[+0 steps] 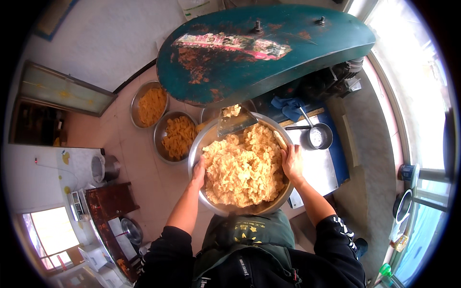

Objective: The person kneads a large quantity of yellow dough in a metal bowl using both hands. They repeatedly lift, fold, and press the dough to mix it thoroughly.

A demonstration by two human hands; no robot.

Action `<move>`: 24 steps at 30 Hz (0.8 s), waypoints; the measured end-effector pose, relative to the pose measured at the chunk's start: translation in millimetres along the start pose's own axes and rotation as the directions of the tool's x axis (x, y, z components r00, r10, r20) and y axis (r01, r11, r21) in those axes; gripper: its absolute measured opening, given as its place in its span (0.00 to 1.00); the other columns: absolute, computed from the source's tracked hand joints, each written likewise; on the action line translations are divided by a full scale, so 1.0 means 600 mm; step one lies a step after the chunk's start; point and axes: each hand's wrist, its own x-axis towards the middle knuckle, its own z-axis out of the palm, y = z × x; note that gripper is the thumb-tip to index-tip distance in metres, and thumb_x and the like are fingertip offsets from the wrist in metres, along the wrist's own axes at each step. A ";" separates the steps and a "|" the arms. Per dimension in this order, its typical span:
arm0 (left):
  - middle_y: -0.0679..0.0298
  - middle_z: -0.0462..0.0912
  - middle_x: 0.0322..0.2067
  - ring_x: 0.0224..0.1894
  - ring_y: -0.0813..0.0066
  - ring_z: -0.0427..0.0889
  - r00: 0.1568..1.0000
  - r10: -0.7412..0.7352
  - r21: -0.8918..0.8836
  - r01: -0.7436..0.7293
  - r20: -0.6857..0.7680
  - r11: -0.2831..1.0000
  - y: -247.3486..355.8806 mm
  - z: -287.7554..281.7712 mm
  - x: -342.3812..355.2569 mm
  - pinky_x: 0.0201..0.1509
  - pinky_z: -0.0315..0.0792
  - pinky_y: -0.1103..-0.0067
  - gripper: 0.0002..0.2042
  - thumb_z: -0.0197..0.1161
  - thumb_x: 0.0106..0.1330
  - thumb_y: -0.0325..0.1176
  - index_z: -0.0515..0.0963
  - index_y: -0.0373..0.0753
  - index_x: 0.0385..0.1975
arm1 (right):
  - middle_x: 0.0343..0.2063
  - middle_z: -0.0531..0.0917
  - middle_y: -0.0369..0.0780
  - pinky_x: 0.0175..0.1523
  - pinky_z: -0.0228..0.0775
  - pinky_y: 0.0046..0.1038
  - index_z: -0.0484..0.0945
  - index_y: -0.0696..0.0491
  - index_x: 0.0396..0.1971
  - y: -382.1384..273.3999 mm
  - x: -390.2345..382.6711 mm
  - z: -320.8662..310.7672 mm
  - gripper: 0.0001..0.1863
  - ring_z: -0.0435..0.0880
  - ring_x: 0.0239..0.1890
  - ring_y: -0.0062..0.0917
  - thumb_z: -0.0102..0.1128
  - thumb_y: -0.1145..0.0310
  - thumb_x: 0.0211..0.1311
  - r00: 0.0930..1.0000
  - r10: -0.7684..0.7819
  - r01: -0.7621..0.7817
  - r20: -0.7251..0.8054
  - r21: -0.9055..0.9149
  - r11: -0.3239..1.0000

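A large steel bowl (pixel 217 207) heaped with pale, crumbly dough (pixel 242 173) is held in front of my apron (pixel 247 230). My left hand (pixel 197 170) is closed on its left rim, and my right hand (pixel 291 163) grips the right rim, beside a pale narrow piece (pixel 280 140) that I cannot identify clearly. Just over the bowl's far side is a metal plate or chute (pixel 229 125) with a small dough lump on it, below a worn, rust-patched green machine (pixel 269 72).
Bowls of orange-brown pieces (pixel 151 105) (pixel 175 139) stand on the tiled floor (pixel 144 187) at left, another partly hidden behind. A saucepan (pixel 321 136) and blue cloth (pixel 288 106) lie right of the bowl. A wooden table (pixel 108 201) stands lower left; a window ledge (pixel 398 158) runs along the right.
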 end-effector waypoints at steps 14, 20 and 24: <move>0.54 0.74 0.67 0.69 0.62 0.71 0.984 -0.140 0.421 0.083 0.107 0.903 0.057 0.057 0.163 0.72 0.63 0.68 0.41 0.48 0.74 0.68 0.70 0.34 0.69 | 0.44 0.74 0.51 0.48 0.73 0.46 0.72 0.54 0.50 -0.024 -0.062 0.003 0.15 0.76 0.45 0.50 0.62 0.66 0.69 0.982 0.184 -0.187 -0.048 -0.081 0.979; 0.55 0.75 0.67 0.69 0.61 0.72 0.918 -0.263 0.097 0.245 0.297 0.965 0.072 0.079 0.163 0.71 0.67 0.64 0.41 0.49 0.72 0.70 0.72 0.36 0.68 | 0.44 0.73 0.51 0.47 0.74 0.47 0.72 0.53 0.51 -0.015 -0.073 0.010 0.15 0.77 0.45 0.51 0.62 0.66 0.69 0.972 0.229 -0.233 -0.058 -0.087 0.968; 0.54 0.74 0.68 0.67 0.59 0.73 0.799 -0.382 -0.019 0.441 0.465 0.898 0.100 0.068 0.152 0.70 0.69 0.59 0.39 0.54 0.72 0.66 0.70 0.36 0.68 | 0.44 0.73 0.51 0.48 0.73 0.47 0.71 0.53 0.50 -0.009 -0.074 0.013 0.15 0.77 0.45 0.51 0.62 0.66 0.69 0.975 0.209 -0.215 -0.069 -0.082 0.973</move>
